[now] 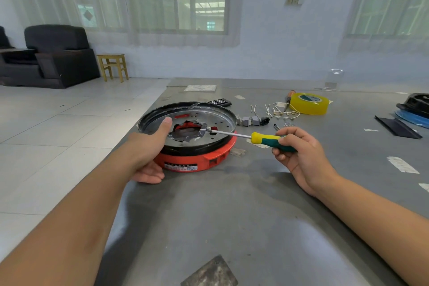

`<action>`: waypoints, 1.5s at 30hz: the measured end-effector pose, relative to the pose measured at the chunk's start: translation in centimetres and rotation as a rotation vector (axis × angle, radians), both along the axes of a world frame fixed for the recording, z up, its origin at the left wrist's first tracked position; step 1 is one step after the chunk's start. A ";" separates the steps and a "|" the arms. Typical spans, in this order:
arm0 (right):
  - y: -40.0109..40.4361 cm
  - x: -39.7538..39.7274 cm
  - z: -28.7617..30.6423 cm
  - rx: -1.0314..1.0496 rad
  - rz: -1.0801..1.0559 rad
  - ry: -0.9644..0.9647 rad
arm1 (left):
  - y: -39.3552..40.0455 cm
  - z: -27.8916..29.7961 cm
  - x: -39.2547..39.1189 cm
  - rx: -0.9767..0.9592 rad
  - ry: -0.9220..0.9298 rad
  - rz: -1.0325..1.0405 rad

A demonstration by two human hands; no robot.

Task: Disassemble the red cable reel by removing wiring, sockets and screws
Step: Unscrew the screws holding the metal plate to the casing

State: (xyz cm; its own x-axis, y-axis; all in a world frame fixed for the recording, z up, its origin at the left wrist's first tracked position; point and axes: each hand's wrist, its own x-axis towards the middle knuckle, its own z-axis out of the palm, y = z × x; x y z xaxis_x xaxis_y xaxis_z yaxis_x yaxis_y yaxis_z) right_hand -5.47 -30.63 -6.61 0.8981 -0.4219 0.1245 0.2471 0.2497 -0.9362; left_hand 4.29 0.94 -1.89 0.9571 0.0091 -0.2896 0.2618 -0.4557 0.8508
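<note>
On the counter (pixel 267 193) sits the red cable reel (pixel 195 158); the left hand (pixel 148 146) clasps its rim to steady it, while the right hand (pixel 299 153) grips a screwdriver (pixel 260 138), tip probing the foil-covered hub.

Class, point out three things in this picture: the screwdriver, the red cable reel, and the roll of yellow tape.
screwdriver (pixel 267 139): head view, on the yellow part of its handle.
red cable reel (pixel 197 160): head view, on its red side wall.
roll of yellow tape (pixel 310 105): head view, on its outer yellow side.
</note>
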 end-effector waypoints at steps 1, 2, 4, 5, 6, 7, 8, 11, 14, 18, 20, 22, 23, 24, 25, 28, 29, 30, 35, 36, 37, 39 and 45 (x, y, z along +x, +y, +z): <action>0.0 0.0 0.0 -0.001 0.000 0.002 | 0.0 0.2 -0.1 0.056 -0.005 0.008; 0.0 0.0 0.0 -0.001 0.000 0.002 | 0.1 0.3 -0.2 0.157 -0.044 0.032; 0.0 0.1 0.0 0.002 0.000 0.000 | 0.0 0.3 -0.1 0.489 -0.272 0.126; 0.0 0.1 0.0 0.004 -0.001 0.000 | -0.1 0.1 0.0 0.622 -0.457 0.175; 0.0 0.1 0.0 0.006 -0.002 0.002 | -0.4 -0.1 0.0 0.668 -0.663 0.193; 0.0 0.1 0.0 0.006 -0.001 0.005 | -0.8 -0.2 -0.1 0.647 -0.870 0.159; 0.0 0.1 0.1 0.005 0.001 0.008 | -1.4 -0.2 -0.3 0.611 -1.058 0.070; 0.1 0.0 0.2 0.003 0.002 0.017 | -3.2 -1.2 -1.5 0.550 -1.339 -0.258; 0.0 0.0 0.2 0.000 0.006 0.023 | -4.2 -1.8 -2.1 0.540 -1.301 -0.409; 0.0 0.1 0.1 0.002 0.013 0.022 | -4.3 -2.0 -1.9 0.489 -1.294 -0.385; -0.1 0.1 0.1 0.007 0.013 0.024 | -4.3 -2.0 -1.9 0.469 -1.282 -0.383; 0.0 0.1 0.2 0.012 0.017 0.025 | -4.4 -2.0 -2.0 0.446 -1.287 -0.385; 0.0 0.1 0.2 0.017 0.018 0.026 | -4.3 -2.0 -2.0 0.441 -1.297 -0.374; 0.0 0.1 0.2 0.028 0.015 0.025 | -4.3 -2.0 -2.0 0.438 -1.307 -0.350; 0.0 0.0 0.2 0.048 0.005 0.021 | -4.2 -2.0 -1.9 0.431 -1.318 -0.314; -0.1 0.0 0.5 0.166 -0.043 -0.001 | -3.9 -1.9 -2.0 0.394 -1.388 -0.225; 0.0 0.1 0.6 0.237 -0.046 -0.010 | -4.2 -1.9 -2.3 0.380 -1.433 -0.230; 0.2 0.1 0.7 0.314 -0.033 -0.023 | -4.7 -2.1 -2.7 0.365 -1.482 -0.252; 1.7 -0.4 1.1 0.489 0.215 -0.010 | -7.9 -3.5 -4.9 0.293 -1.548 -0.472; 2.0 -0.5 1.1 0.482 0.252 0.022 | -8.2 -3.8 -5.3 0.283 -1.521 -0.500; 2.2 -0.6 1.1 0.456 0.279 0.052 | -8.5 -4.1 -5.6 0.265 -1.482 -0.519; 2.7 -0.7 1.1 0.357 0.296 0.099 | -8.9 -4.4 -6.2 0.192 -1.347 -0.523; 3.9 -0.8 0.9 -0.080 0.209 0.106 | -10.0 -4.8 -6.6 0.028 -1.055 -0.447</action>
